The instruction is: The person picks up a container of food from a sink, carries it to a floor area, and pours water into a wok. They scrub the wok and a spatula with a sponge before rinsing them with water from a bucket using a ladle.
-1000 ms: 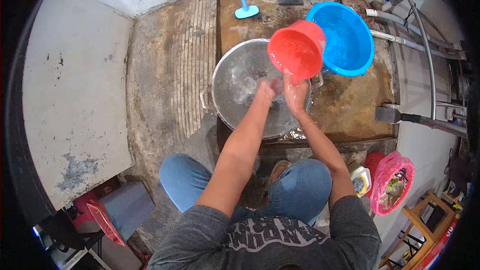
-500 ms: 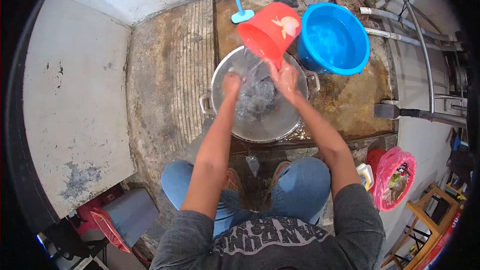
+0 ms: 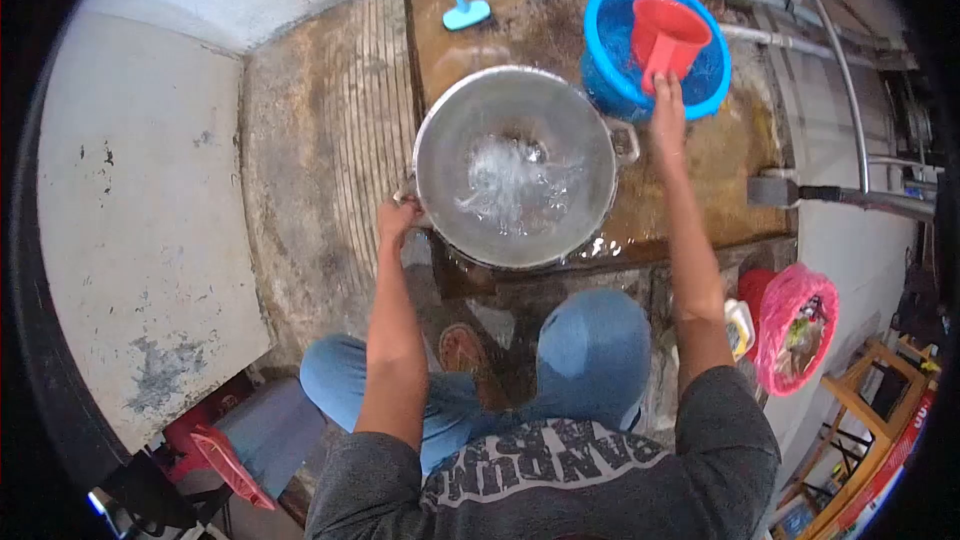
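A large metal pot [image 3: 440, 170] stands on the wet floor, with clear water swirling in its bottom. My left hand [image 3: 400, 218] is closed round the handle on the pot's left side. Over at the right, my right hand [image 3: 667, 112] grips the handle of a red water dipper [image 3: 668, 35]. The dipper is at the mouth of a blue bucket [image 3: 592, 58] that has water in it, overlapping the water in this view.
A light-blue brush [image 3: 466, 14] with a long handle lies behind the pot. A pink-lined bin [image 3: 768, 345] with scraps and a white bottle [image 3: 739, 328] stand at the lower right. Pipes [image 3: 770, 37] run along the right wall; a grey bin [image 3: 255, 440] sits lower left.
My right hand has moved the dipper from pouring over the pot to the blue bucket. My left hand has gone from inside the pot to its left handle.
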A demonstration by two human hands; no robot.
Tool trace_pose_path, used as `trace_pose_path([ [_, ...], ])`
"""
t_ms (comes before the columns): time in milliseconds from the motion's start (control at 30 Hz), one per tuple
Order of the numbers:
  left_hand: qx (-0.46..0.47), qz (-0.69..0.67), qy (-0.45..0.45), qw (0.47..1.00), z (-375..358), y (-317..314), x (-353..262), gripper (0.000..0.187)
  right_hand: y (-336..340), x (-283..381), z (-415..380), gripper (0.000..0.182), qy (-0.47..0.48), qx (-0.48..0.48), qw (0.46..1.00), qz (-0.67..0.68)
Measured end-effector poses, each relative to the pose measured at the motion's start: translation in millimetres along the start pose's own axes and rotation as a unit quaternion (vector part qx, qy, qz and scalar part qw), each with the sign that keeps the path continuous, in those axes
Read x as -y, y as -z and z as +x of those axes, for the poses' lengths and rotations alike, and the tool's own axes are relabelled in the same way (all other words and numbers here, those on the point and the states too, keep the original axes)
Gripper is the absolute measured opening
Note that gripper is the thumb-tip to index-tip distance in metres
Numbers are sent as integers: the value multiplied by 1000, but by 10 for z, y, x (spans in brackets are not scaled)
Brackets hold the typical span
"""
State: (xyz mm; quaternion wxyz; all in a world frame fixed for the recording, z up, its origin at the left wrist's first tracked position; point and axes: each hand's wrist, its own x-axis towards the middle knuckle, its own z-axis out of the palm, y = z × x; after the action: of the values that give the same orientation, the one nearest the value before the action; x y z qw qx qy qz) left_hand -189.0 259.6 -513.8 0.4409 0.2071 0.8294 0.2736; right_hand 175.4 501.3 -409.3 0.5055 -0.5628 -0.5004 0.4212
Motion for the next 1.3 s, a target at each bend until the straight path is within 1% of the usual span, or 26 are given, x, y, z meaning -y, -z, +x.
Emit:
trace_pose_path([
  [67, 19, -51, 52, 997, -180, -107, 73, 24, -146, -93, -463, 53, 126, -29, 989, -76],
  [100, 26, -76, 76, 994, -230, -111, 112, 24, -204, -341, -667, 54, 185, 19, 967, -173],
  [133, 56, -120, 119, 984, -74, -111, 449, 32, -257, -576, -819, 56, 241, 68, 931, -265],
  [167, 72, -179, 108, 975, -153, -112, 521, 38, -264, -774, -895, 57, 247, 114, 896, -351],
  [233, 97, -299, 89, 945, -410, -214, 642, 52, -209, -1230, -948, 59, 253, 212, 796, -507],
  [267, 98, -335, 83, 934, -553, -277, 591, 52, -129, -1541, -896, 63, 282, 245, 779, -503],
  [300, 99, -369, 78, 921, -668, -295, 563, 52, -153, -1615, -873, 64, 283, 277, 758, -518],
  [333, 129, -374, 139, 908, -665, -290, 596, 46, -149, -1649, -860, 64, 283, 309, 735, -534],
  [400, 119, -411, 152, 891, -786, -356, 695, 39, -108, -1708, -947, 67, 286, 359, 680, -572],
  [433, 114, -432, 156, 881, -876, -392, 589, 36, -85, -1769, -1091, 70, 237, 369, 723, -534],
  [467, 111, -439, 153, 878, -835, -442, 694, 28, -76, -1854, -1312, 72, 189, 376, 761, -493],
  [500, 103, -440, 154, 879, -841, -458, 766, 26, -87, -1867, -1501, 75, 144, 381, 796, -448],
  [567, 90, -441, 152, 880, -880, -508, 835, 24, -268, -1553, -1878, 76, 32, 468, 766, -439],
  [633, 49, -426, 157, 890, -1056, -577, 702, 22, -638, -1624, -2372, 77, 64, 420, 824, -374],
  [700, 5, -397, 158, 904, -1234, -630, 615, 22, -1107, -1435, -2686, 75, -30, 459, 845, -272],
  [733, 29, -402, 155, 902, -1308, -652, 500, 22, -1355, -1328, -2751, 74, -58, 474, 857, -195],
  [767, 53, -393, 161, 904, -1319, -653, 516, 23, -1582, -1231, -2788, 72, -84, 484, 863, -117],
  [833, 100, -371, 172, 907, -1305, -611, 570, 24, -2038, -1098, -2769, 71, -19, 454, 887, -83],
  [867, 112, -389, 126, 906, -1305, -600, 511, 31, -2180, -1092, -2714, 70, 13, 437, 897, -67],
  [900, 108, -385, 136, 907, -1324, -566, 458, 33, -2241, -1112, -2630, 69, 25, 428, 900, -76],
  [967, 105, -381, 148, 907, -1392, -496, 134, 38, -2354, -1199, -2384, 66, 57, 408, 906, -100],
  [1000, 109, -403, 117, 901, -1344, -510, 165, 45, -2295, -1265, -2227, 65, 111, 417, 885, -176],
  [1033, 117, -388, 105, 908, -1329, -483, 143, 49, -2217, -1383, -2094, 64, 176, 396, 872, -229],
  [1100, 129, -361, 87, 919, -1333, -410, 107, 58, -1869, -1710, -1837, 63, 237, 401, 839, -282],
  [1200, 114, -347, 95, 926, -1331, -322, -28, 63, -1260, -1799, -1794, 64, 160, 505, 795, -296],
  [1300, 114, -365, 85, 920, -1333, -353, -123, 68, -1218, -1592, -2067, 62, 162, 557, 777, -244],
])
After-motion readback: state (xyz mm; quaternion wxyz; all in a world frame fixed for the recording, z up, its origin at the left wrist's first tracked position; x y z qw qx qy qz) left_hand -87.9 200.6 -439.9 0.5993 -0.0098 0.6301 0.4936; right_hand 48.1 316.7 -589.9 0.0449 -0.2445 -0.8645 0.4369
